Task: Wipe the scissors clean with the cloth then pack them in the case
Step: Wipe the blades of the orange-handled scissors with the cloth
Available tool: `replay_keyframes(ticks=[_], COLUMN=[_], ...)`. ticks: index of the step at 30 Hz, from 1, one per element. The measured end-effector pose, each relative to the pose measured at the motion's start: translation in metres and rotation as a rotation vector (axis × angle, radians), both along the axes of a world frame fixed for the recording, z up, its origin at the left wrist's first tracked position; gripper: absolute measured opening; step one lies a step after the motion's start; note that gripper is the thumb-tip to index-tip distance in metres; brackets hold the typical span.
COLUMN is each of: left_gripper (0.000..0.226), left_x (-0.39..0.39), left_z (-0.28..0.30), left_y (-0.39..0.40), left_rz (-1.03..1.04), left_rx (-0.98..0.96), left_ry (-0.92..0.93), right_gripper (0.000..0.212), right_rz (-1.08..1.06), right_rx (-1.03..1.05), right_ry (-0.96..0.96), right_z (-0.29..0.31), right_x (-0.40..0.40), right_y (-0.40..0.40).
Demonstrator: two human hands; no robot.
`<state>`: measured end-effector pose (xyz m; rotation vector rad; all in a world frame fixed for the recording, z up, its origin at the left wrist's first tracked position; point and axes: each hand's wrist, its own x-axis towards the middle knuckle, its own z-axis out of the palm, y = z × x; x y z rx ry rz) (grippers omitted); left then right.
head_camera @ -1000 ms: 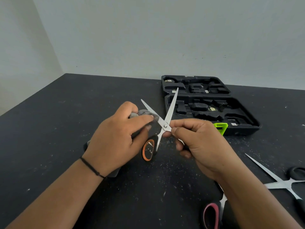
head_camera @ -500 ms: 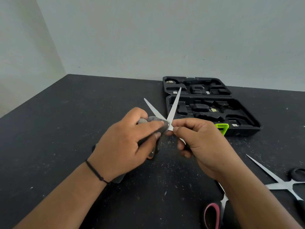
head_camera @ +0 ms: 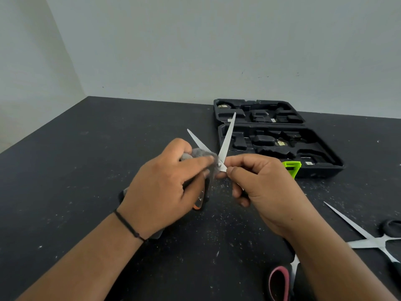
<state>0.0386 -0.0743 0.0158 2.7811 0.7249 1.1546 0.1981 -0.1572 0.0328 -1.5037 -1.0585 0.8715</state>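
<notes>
Grey cloth (head_camera: 200, 154) in the left hand (head_camera: 165, 187) pinches one blade near the pivot; the right hand (head_camera: 260, 185) pinches the scissors (head_camera: 225, 142), blades pointing away toward the case (head_camera: 325, 153).

Black table (head_camera: 65, 192), surface flecked with pale specks and dust. Open black case (head_camera: 280, 137) lies beyond the right hand, green latch (head_camera: 291, 168) on its near edge. Black-handled scissors (head_camera: 368, 237) (blades spread) lie right of the right forearm. Pink-handled scissors (head_camera: 282, 281) lie partly under that forearm.
</notes>
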Motion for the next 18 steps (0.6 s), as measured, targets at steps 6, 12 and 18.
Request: replay_keyframes(ticks=[6,12,18], left_gripper=[0.027,0.026,0.030], left_x=[0.0006,-0.0008,-0.0011], left_z=[0.0007,-0.0040,-0.0047], left_y=[0.0020,0.0002,0.0062], left_rz=[0.055,-0.044,0.016], left_rx=[-0.016,0.044,0.034], left_ry=[0.008,0.029,-0.097], right_gripper=[0.019,0.017,0.018], right_rz=[-0.020,-0.031,-0.014], right_rx=[0.020,0.039,0.052], right_ry=[0.014,0.035,0.052], right_z=[-0.0004,-0.0014,0.0008], right_x=[-0.0009,-0.0008,0.0003], right_y=[0.0003,0.0009,-0.0003])
